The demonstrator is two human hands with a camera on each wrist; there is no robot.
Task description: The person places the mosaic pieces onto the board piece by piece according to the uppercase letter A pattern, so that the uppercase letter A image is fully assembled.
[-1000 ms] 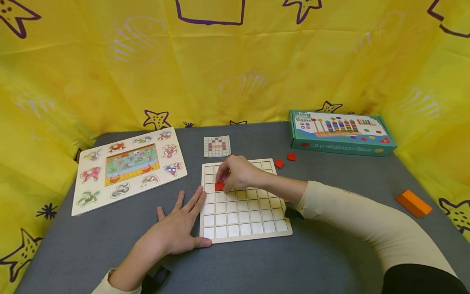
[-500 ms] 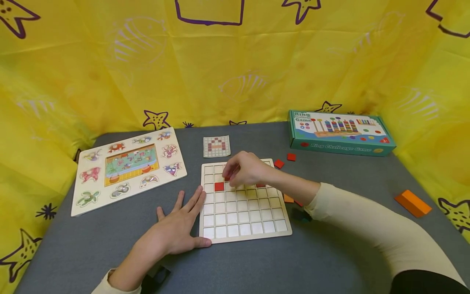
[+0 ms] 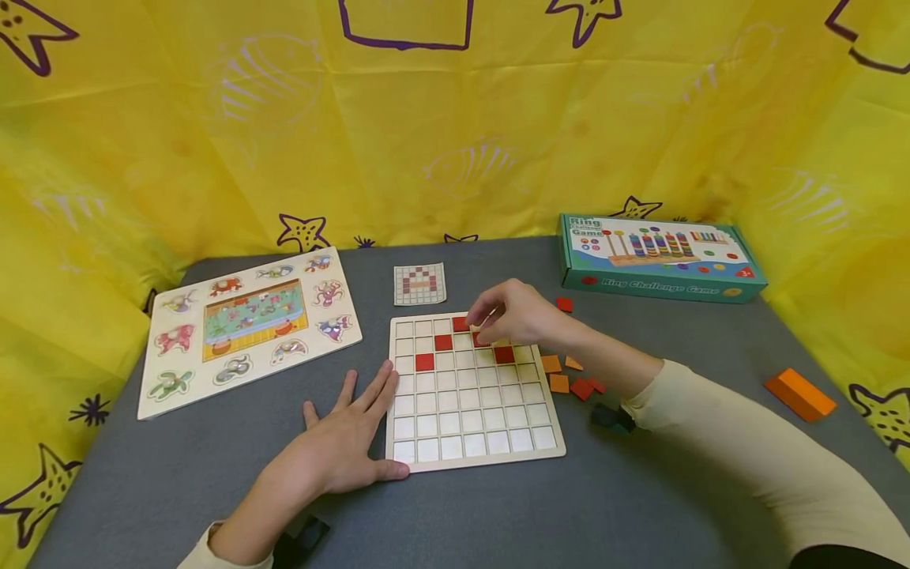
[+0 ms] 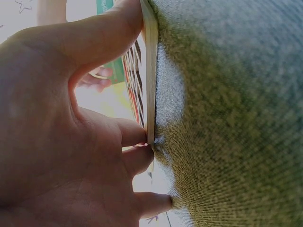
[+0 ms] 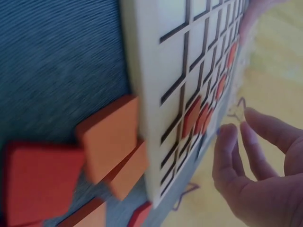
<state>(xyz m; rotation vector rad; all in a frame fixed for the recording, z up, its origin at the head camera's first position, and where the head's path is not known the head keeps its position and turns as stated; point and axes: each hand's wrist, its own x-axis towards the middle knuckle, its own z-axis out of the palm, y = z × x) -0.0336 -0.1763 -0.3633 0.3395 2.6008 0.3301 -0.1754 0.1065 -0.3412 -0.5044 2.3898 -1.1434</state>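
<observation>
In the head view, the right hand (image 3: 522, 311) hides some cells of the board (image 3: 478, 462) and part of a red tile (image 3: 479, 341). The left wrist view cuts off the left hand (image 4: 71, 127); the right wrist view crops an orange tile (image 5: 92, 217).

Bright, fairly even light filled the head camera's view and warmed the yellow printed fabric backdrop (image 3: 455, 111). A soft shadow lay below the cream right sleeve (image 3: 732, 442) on the grey cloth tabletop (image 3: 483, 518), while the near cells of the pale wooden grid board (image 3: 476, 463) gleamed whitish. From the left wrist, the bare left hand (image 4: 61, 146) looked dim against a blown-out, nearly white background, with dark shadow spread over the cloth. The right wrist's view was hazy; its nearest red square tile (image 5: 40, 182) showed blurred edges.
</observation>
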